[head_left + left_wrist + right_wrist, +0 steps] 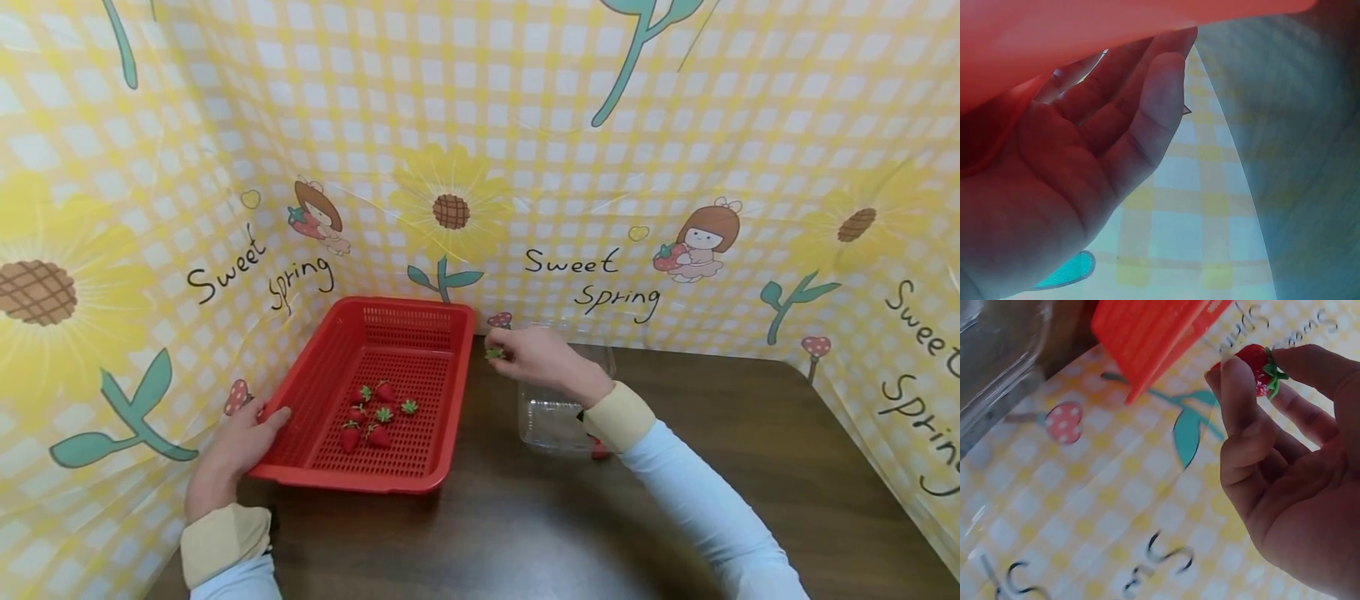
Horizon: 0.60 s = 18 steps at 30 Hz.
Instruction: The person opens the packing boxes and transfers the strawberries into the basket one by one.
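Observation:
A red plastic basket [459, 392] with slotted walls and floor stands on the left of the dark table. Several strawberries [379, 436] with green caps lie on its floor. My left hand [238, 446] holds the basket's near left side, thumb over the rim; in the left wrist view its fingers [1163, 94] curl beneath the red edge. Raised to the right of the basket, my right hand [546, 360] pinches one strawberry [1254, 362] between thumb and fingertips. Under that hand is a clear plastic box [551, 425], partly covered by the hand and sleeve.
A red object [601, 449] shows beside the right cuff at the clear box, mostly hidden. Checked cloth [555, 208] with printed sunflowers hangs behind and at both sides of the table. Brown tabletop [712, 425] extends to the right of the box.

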Tool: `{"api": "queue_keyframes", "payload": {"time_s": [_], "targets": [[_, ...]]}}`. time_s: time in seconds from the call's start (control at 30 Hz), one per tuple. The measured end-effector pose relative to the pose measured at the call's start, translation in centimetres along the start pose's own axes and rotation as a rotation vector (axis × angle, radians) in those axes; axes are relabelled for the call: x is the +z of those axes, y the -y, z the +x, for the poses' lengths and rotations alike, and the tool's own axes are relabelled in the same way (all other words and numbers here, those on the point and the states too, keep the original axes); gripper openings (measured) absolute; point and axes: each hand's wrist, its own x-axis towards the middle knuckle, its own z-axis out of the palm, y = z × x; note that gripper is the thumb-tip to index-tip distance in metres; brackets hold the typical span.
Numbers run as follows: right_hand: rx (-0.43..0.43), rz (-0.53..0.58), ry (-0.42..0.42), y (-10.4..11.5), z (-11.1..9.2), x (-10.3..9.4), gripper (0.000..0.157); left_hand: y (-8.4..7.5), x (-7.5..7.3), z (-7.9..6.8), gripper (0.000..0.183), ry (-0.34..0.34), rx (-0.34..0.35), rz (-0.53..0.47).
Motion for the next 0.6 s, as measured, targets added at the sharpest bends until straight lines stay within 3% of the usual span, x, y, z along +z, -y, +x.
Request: {"api": "queue_keyframes", "payload": {"time_s": [0.33, 0.6], "targets": [[-0.091, -0.091, 0.135, 4.2, 4.1, 3.1, 0.007, -0.2, -0.1, 0.0, 0.065, -0.007, -0.007, 0.025], [-0.073, -0.156, 0.182, 6.9, 6.1, 6.8, 0.009, 0.1, -0.2, 0.4, 0.07, 0.006, -0.001, 0.017]]}}
